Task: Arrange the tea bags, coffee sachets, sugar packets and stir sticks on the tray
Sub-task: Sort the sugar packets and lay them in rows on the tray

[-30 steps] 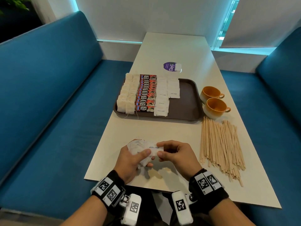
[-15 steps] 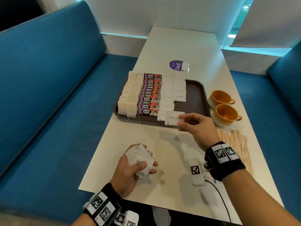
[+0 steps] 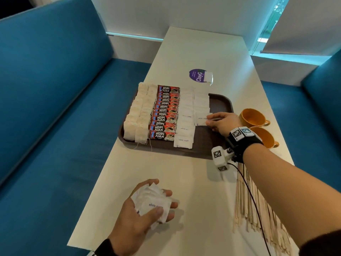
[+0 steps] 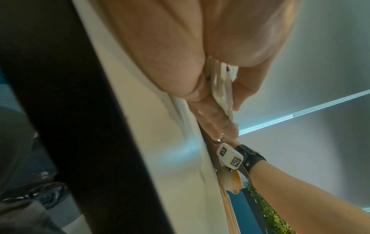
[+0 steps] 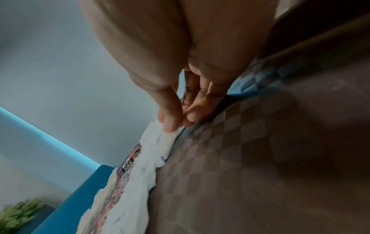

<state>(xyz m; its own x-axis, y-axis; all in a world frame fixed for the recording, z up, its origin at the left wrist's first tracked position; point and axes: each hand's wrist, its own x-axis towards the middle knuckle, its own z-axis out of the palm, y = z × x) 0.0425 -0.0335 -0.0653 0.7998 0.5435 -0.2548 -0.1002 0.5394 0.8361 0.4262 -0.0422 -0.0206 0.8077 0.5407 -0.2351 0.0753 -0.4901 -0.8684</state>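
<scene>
Two hands work over a white bench (image 3: 193, 172) between blue seats. Nearest the viewer, the left hand (image 3: 136, 217) lies palm-up on the bench near its front edge, fingers and thumb curled round a loose bundle of sugar packets (image 3: 153, 202); the left wrist view shows the same bundle (image 4: 222, 93) clamped between thumb and fingers. To the right, stir sticks (image 3: 258, 206) lie in a rough sheaf on the bench, partly hidden by the right forearm. Farther on, a brown tray (image 3: 219, 102) carries four groups in overlapping rows: tea bags (image 3: 138, 117) in two rows at the left, red coffee sachets (image 3: 165, 115) next, then two rows of white sugar packets, the left-hand row (image 3: 184, 126) reaching nearer the tray's front rim than the right-hand row (image 3: 201, 106). The right hand (image 3: 224, 122) reaches over the tray's bare right part; its thumb and fingertips (image 5: 170, 121) pinch the edge of a single sugar packet (image 3: 201, 120) at the near end of the right-hand row. Whether this packet already rests on the tray cannot be told. Two orange cups (image 3: 256, 124) stand just right of the tray. Beyond the tray lies a purple round sticker (image 3: 197, 75).
</scene>
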